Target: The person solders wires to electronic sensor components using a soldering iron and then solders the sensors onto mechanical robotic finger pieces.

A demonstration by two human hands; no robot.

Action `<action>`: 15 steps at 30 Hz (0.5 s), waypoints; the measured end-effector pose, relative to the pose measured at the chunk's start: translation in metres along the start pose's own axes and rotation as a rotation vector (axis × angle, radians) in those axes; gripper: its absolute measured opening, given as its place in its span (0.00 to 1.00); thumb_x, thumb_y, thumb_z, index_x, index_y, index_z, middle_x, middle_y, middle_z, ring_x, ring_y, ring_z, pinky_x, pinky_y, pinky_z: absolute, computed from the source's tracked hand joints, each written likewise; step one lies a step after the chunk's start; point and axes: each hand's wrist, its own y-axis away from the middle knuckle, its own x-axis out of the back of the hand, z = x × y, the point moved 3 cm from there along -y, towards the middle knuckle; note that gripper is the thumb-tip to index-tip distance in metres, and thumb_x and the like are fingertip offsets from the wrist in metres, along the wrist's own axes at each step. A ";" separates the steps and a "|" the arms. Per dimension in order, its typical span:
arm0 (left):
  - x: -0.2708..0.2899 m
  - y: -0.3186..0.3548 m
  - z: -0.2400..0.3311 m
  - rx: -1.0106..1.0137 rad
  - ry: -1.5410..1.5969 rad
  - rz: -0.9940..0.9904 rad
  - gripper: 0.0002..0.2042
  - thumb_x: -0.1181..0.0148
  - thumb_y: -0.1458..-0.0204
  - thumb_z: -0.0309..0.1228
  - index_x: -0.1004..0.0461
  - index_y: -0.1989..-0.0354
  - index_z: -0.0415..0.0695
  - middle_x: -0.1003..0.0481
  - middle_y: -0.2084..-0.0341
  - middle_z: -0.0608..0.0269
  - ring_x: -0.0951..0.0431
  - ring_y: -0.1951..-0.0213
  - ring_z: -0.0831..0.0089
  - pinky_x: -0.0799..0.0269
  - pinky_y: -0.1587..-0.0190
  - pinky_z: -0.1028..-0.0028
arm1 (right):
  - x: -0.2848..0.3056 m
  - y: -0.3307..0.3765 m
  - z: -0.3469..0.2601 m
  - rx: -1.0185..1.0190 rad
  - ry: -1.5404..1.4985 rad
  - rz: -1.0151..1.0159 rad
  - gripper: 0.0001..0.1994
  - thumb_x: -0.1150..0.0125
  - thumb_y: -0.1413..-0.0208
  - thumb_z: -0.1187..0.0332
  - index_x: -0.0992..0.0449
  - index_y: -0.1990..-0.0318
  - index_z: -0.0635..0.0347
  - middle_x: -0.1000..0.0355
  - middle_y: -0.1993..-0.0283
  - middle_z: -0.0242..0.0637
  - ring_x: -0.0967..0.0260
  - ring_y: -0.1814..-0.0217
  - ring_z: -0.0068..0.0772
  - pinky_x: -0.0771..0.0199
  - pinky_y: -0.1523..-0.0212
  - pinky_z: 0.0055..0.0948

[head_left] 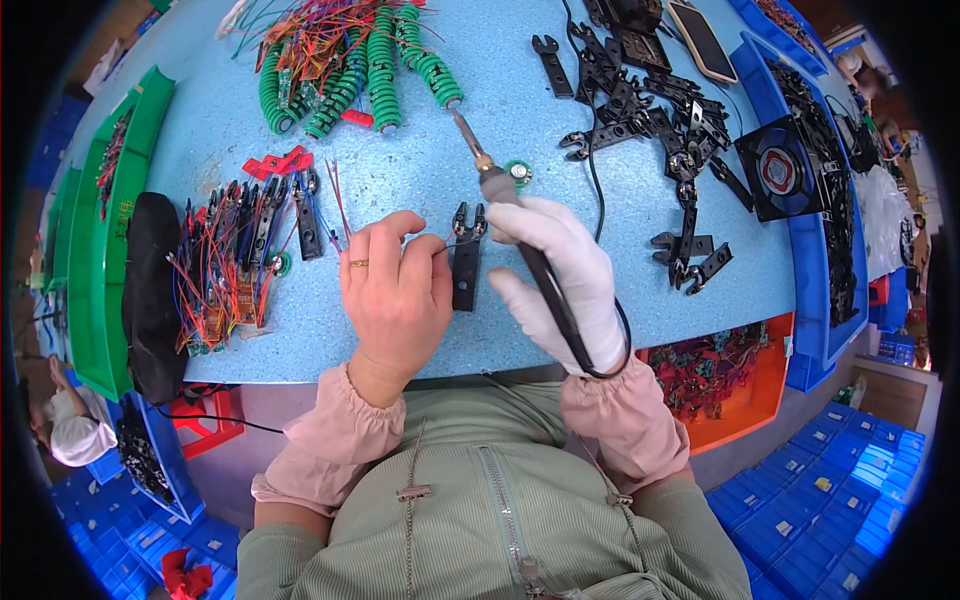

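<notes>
My right hand [572, 262], in a white glove, grips a soldering iron [545, 280]. The iron's metal tip points up and away, towards the green coiled cords [383, 85]. My bare left hand [395, 290], a ring on one finger, has its fingers curled and pinched on thin wires [337, 205]; their grip is partly hidden. Between the hands lies a black forked plastic part [466, 262] with metal contacts at its prongs. A thin dark wire runs from my left fingertips to it. Just beyond my right hand sits a small round green-rimmed piece [518, 172].
Black parts with wires and small boards [225, 260] lie at left beside a black pouch [153, 300] and green tray [112, 240]. Loose black parts [640, 110], a phone [702, 40], a fan [780, 168] and blue bin [830, 250] stand right. An orange bin [745, 410] is below the table edge.
</notes>
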 end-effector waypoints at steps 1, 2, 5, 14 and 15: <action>0.000 0.000 0.000 0.003 -0.001 -0.003 0.10 0.35 0.60 0.21 0.24 0.67 0.45 0.25 0.57 0.63 0.29 0.62 0.63 0.33 0.58 0.67 | -0.004 -0.003 0.000 0.026 0.047 -0.016 0.27 0.35 0.60 0.85 0.22 0.46 0.59 0.27 0.46 0.41 0.25 0.57 0.34 0.25 0.54 0.30; 0.000 0.000 0.000 0.004 0.000 -0.002 0.10 0.35 0.60 0.21 0.24 0.67 0.45 0.25 0.57 0.63 0.29 0.62 0.63 0.33 0.58 0.67 | -0.006 -0.006 0.001 0.027 0.048 -0.016 0.27 0.35 0.60 0.85 0.22 0.46 0.59 0.27 0.46 0.41 0.25 0.57 0.34 0.25 0.54 0.30; -0.001 0.000 0.001 0.002 0.010 0.009 0.10 0.35 0.60 0.21 0.24 0.67 0.45 0.25 0.57 0.63 0.29 0.62 0.62 0.33 0.57 0.66 | -0.015 -0.010 0.006 0.006 0.093 -0.039 0.28 0.36 0.60 0.85 0.22 0.47 0.56 0.27 0.47 0.40 0.26 0.56 0.35 0.26 0.54 0.29; -0.001 0.000 0.000 0.011 0.020 0.011 0.10 0.35 0.60 0.21 0.24 0.67 0.45 0.25 0.57 0.63 0.28 0.61 0.62 0.32 0.57 0.66 | -0.025 -0.011 0.014 0.047 0.098 0.039 0.28 0.37 0.60 0.86 0.22 0.47 0.53 0.26 0.48 0.38 0.26 0.55 0.37 0.26 0.53 0.29; -0.001 0.000 0.000 0.012 0.021 0.009 0.10 0.35 0.60 0.21 0.24 0.67 0.45 0.25 0.57 0.63 0.28 0.61 0.62 0.32 0.57 0.66 | -0.025 -0.011 0.015 0.050 0.095 0.046 0.28 0.38 0.60 0.86 0.22 0.47 0.54 0.26 0.48 0.38 0.26 0.55 0.37 0.26 0.53 0.29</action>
